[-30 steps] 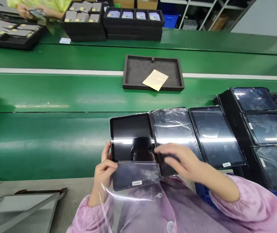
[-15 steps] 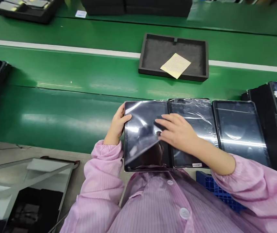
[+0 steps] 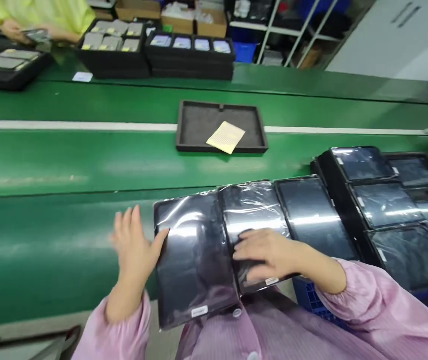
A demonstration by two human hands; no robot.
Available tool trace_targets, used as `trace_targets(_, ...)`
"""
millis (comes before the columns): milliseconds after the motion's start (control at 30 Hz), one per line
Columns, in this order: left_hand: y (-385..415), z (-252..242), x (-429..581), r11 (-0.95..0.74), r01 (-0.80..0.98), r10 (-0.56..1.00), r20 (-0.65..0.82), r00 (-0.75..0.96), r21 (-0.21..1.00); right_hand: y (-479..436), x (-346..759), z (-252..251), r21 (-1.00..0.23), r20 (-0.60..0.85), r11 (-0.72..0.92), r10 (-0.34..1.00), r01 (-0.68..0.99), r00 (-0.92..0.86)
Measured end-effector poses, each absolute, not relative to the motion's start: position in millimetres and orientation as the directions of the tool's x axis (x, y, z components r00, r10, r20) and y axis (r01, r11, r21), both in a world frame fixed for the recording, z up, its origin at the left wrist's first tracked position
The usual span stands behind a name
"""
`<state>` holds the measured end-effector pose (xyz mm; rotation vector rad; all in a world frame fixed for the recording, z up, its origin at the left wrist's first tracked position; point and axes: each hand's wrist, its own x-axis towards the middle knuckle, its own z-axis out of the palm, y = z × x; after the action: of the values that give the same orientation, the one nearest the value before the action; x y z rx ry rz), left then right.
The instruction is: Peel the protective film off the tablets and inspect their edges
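Three tablet-like dark screens in clear film lie side by side at the near edge of the green bench. At the leftmost tablet point(image 3: 194, 255), my left hand point(image 3: 134, 252) has its fingers spread, and only the thumb reaches over the left edge. A small white label shows at the bottom of that tablet. My right hand point(image 3: 270, 255), slightly blurred, lies with fingers stretched over the lower part of the middle tablet point(image 3: 257, 207), whose film is wrinkled. To its right is the third tablet point(image 3: 311, 210). Neither hand grips anything.
A black foam tray point(image 3: 198, 120) with a yellow paper point(image 3: 226, 137) in it sits mid-bench. Stacked trays of tablets point(image 3: 382, 205) stand at the right. Black trays with smaller devices point(image 3: 112, 42) line the far side, beside a person in yellow point(image 3: 48, 20). A blue crate point(image 3: 319, 302) is below the bench edge.
My left hand has let go of the leftmost tablet's edge and spread open. My right hand has moved from that tablet onto the middle one. The view has tilted up and to the right.
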<state>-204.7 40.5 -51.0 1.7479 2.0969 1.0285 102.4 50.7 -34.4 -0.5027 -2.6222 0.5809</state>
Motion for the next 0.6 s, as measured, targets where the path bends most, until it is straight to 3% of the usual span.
trace_targets(67, 25, -37, -182, -0.236, 0.907, 0.893, 0.446, 0.060, 0.350, 84, 132, -35, -0.411, 0.304, 0.732, 0.672, 0.543, -0.676)
trace_targets(133, 7, -28, -150, -0.580, 0.796, 0.764, 0.451, 0.461, 0.170, 123, 160, -36, -0.368, 0.287, 0.515, 0.855, 0.774, -0.432)
trace_targets(200, -9, -27, -116, -0.763, 0.632, 0.636, 0.328, 0.699, 0.134, 157, 179, -40, -0.383, 0.224, 0.410, 0.911, 0.828, -0.347)
trace_targets(267, -17, -34, -91, -0.801, 0.571, 0.598, 0.217, 0.772, 0.179, 179, 184, -46, -0.419, 0.182, 0.410, 0.912, 0.810, -0.368)
trace_targets(367, -19, -51, -76, -0.703, 0.624, 0.702, 0.187, 0.687, 0.342, 186, 176, -50, -0.461, 0.195, 0.437, 0.899, 0.773, -0.392)
trace_targets(500, -17, -66, -73, -0.382, 0.631, 0.916, 0.184, 0.357, 0.675, 140, 164, -36, -0.477, 0.229, 0.501, 0.864, 0.723, -0.448)
trace_targets(567, -18, -68, -73, -0.203, 0.531, 0.978, 0.142, 0.153, 0.822, 96, 166, -21, -0.521, 0.231, 0.613, 0.771, 0.593, -0.594)
trace_targets(600, -19, -67, -75, -0.137, 0.458, 0.990, 0.117, 0.072, 0.878, 72, 169, -13, -0.570, 0.247, 0.689, 0.664, 0.448, -0.706)
